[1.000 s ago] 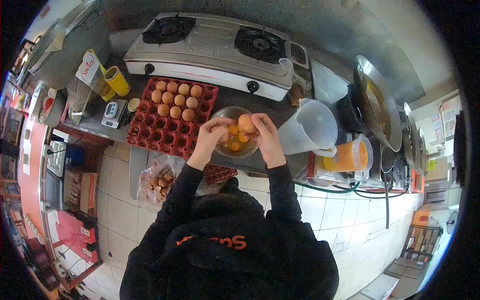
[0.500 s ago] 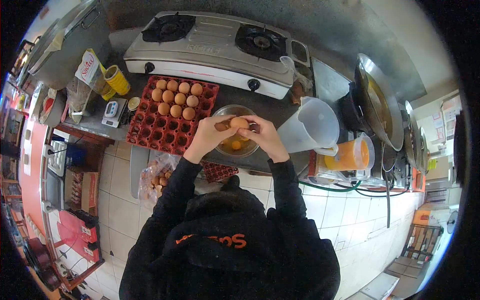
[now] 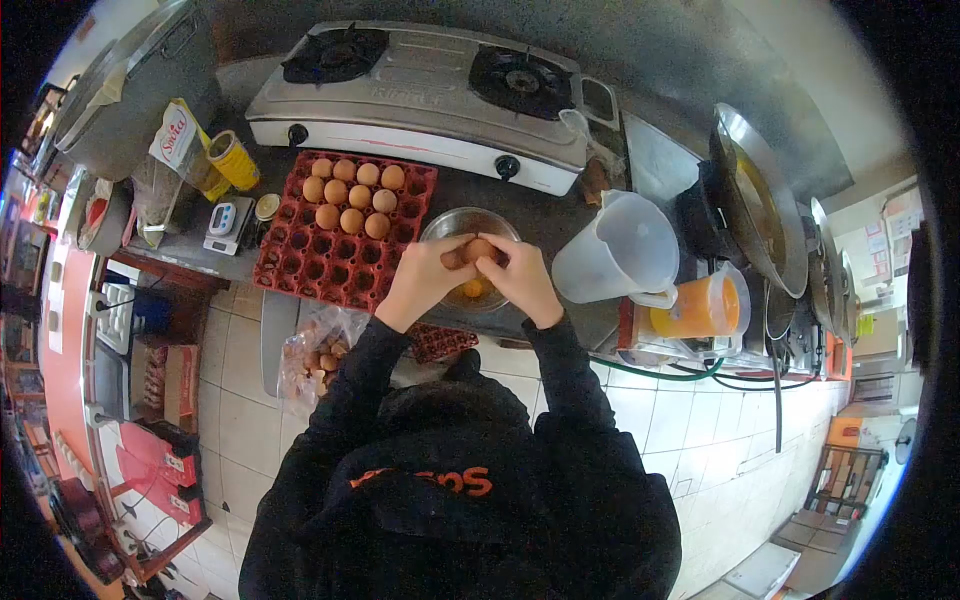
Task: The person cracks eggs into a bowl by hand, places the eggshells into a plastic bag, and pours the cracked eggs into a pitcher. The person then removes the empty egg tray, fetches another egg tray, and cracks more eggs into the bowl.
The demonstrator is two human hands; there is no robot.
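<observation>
Over a metal bowl [image 3: 500, 222], my left hand [image 3: 422, 275] and my right hand [image 3: 522, 275] meet around a brown egg [image 3: 477, 250]. The fingers of both hands press on the egg from either side. Below it, a yellow yolk [image 3: 473, 288] shows in the bowl; the hands hide much of the rest. To the left of the bowl lies a red egg tray [image 3: 340, 265] with several brown eggs [image 3: 351, 194] in its upper part and bare pockets lower down.
A two-burner stove [image 3: 420, 95] stands behind the bowl. To the right are a translucent jug [image 3: 610, 250], a container of orange liquid [image 3: 705, 305] and a large pan [image 3: 760, 200]. A bag of shells [image 3: 315, 360], a scale [image 3: 225, 228] and a yellow can [image 3: 234, 160] are on the left.
Both hands have closed in around the egg, which has moved slightly left and lower over the bowl since the first frame. More of the bowl's contents is covered now.
</observation>
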